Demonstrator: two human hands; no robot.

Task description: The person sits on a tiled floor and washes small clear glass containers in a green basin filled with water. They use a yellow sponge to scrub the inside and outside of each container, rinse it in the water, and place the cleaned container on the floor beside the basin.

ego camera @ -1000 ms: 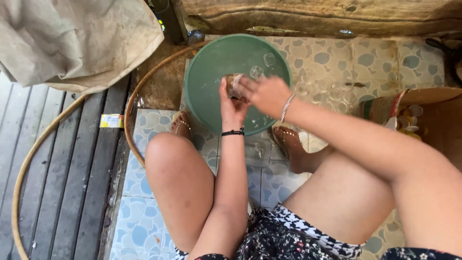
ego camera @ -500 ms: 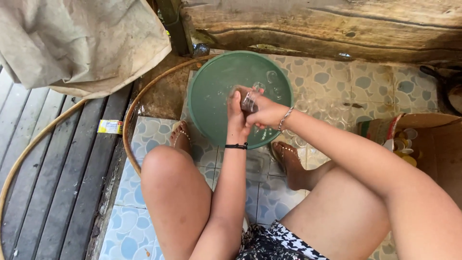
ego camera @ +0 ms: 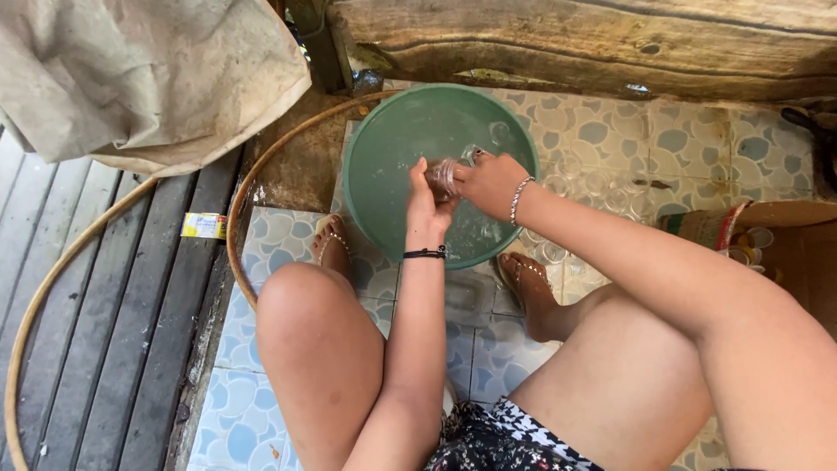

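A round green basin (ego camera: 384, 157) holding water sits on the patterned tiles in front of me. Over its middle, my left hand (ego camera: 425, 202) and my right hand (ego camera: 490, 181) both grip a small clear glass (ego camera: 445, 174) between them. More clear glasses (ego camera: 499, 133) lie under the water in the basin. A black band circles my left wrist, a beaded bracelet my right.
Several upturned clear glasses (ego camera: 602, 187) stand on the tiles right of the basin. A thin hoop (ego camera: 235, 227) curves around the basin's left. A grey sack (ego camera: 139, 78) lies at upper left, a wooden beam (ego camera: 567, 44) behind. Dark planks (ego camera: 113, 331) run on the left.
My view has shifted slightly, so the basin sits lower in the picture. Both hands stay over the basin on the glass, turning it a little.
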